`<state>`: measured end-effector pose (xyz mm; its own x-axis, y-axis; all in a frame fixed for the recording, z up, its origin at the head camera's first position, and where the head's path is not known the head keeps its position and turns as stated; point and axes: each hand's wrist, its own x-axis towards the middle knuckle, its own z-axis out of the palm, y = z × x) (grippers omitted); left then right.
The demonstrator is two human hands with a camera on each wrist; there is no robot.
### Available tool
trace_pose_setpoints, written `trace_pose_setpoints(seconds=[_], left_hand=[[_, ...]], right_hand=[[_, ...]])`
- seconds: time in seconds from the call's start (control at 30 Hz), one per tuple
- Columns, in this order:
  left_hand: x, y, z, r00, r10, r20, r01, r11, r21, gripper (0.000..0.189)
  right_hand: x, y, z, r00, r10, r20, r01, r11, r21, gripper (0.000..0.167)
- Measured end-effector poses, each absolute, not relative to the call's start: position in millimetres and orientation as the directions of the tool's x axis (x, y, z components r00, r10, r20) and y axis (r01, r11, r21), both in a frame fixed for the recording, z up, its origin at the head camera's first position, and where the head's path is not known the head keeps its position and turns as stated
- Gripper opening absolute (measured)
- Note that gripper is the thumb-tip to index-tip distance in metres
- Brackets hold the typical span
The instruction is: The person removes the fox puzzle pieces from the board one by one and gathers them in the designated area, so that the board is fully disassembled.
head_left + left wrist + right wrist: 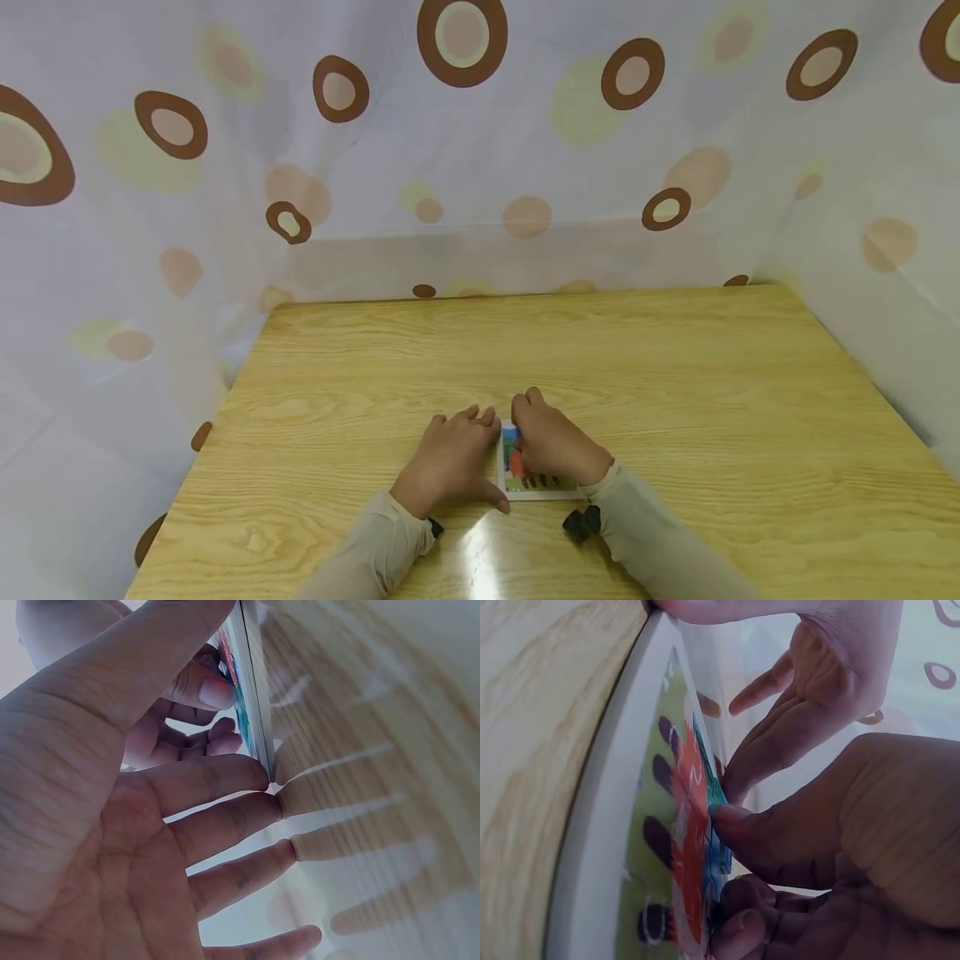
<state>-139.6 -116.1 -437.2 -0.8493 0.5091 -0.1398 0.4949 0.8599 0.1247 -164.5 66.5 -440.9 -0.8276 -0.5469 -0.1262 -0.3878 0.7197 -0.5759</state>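
Observation:
A small jigsaw puzzle (515, 467) in a white tray frame lies flat on the table, showing a red animal with dark feet on green ground under blue. Along its left side my left hand (450, 458) rests with fingers spread; thumb and fingertips touch the frame's edge (259, 712). My right hand (558, 446) is over the picture's upper right, hiding that part. In the right wrist view, its thumb and curled fingers pinch a blue-green puzzle piece (721, 855) that stands slightly proud of the picture.
The wood-grain table (675, 375) extends around the puzzle on every side. A white curtain with brown and peach ovals (465, 150) hangs behind and along both sides. Black devices (581, 523) are strapped at the wrists, close to the tabletop.

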Motion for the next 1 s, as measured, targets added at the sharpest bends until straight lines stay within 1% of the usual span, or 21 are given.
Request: trace_pose_setpoints(seconds=[0.13,0.27,0.47,0.57,0.7,0.87,1.0], left_hand=[[-140,-116,-438,-0.848,0.508,-0.15,0.496,0.861,0.114,0.107],[-140,-116,-439,-0.845,0.512,-0.153,0.5,0.859,0.11,0.107],[-141,-116,-439,-0.845,0.516,-0.144,0.504,0.857,0.11,0.106],[-141,-116,-439,-0.847,0.512,-0.144,0.502,0.859,0.104,0.107],[-141,-116,-438,-0.851,0.501,-0.154,0.491,0.865,0.104,0.112],[-140,-116,-437,-0.852,0.499,-0.159,0.483,0.866,0.126,0.113],[-140,-116,-436,-0.848,0.509,-0.148,0.493,0.86,0.13,0.11]], right_hand=[[-165,67,-441,-0.837,-0.53,-0.133,-0.358,0.715,-0.601,0.018],[-166,67,-441,-0.856,-0.505,-0.113,-0.339,0.711,-0.616,0.018],[-170,67,-443,-0.865,-0.501,-0.042,-0.375,0.698,-0.611,0.02],[-172,68,-445,-0.859,-0.511,-0.026,-0.38,0.672,-0.636,0.018],[-174,69,-446,-0.833,-0.552,-0.031,-0.387,0.623,-0.68,0.009],[-176,72,-445,-0.796,-0.604,-0.047,-0.387,0.567,-0.728,0.01],[-180,80,-441,-0.802,-0.596,-0.05,-0.356,0.543,-0.761,0.007]])
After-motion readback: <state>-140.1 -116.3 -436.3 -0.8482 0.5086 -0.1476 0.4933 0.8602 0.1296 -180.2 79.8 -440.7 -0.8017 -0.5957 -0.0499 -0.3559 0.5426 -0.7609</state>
